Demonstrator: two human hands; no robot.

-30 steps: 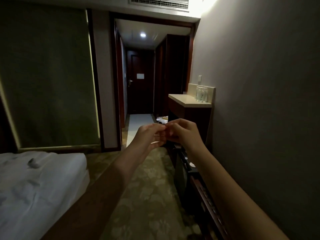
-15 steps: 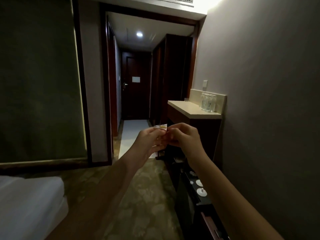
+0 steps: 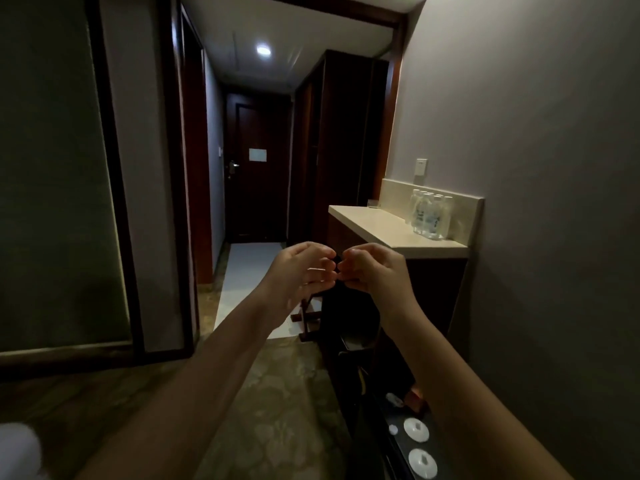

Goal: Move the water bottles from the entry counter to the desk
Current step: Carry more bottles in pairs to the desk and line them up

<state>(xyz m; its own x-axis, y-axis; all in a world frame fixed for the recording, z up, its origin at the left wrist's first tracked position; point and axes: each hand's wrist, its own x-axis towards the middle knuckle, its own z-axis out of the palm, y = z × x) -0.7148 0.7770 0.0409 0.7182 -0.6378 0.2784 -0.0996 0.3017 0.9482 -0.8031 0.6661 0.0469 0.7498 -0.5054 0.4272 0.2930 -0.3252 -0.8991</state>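
Several clear water bottles (image 3: 429, 216) stand in a cluster at the back of the pale entry counter (image 3: 377, 225), against the right wall. Both of my hands are raised in front of me, short of the counter and lower than its top. The fingertips of my left hand (image 3: 301, 271) and my right hand (image 3: 374, 268) meet, with the fingers curled. They pinch a small thing between them that is too dim to make out. Neither hand touches a bottle.
A dark low unit (image 3: 388, 441) with white round lids on top runs along the right wall below my right arm. A wooden stand (image 3: 308, 318) sits on the floor before the counter. The hallway leads to a closed door (image 3: 256, 188). A white bed corner (image 3: 17, 448) shows at bottom left.
I have walked toward the counter, so it and the bottles look larger and nearer. The bed has slid almost out of view. My hands stay together in front of me.
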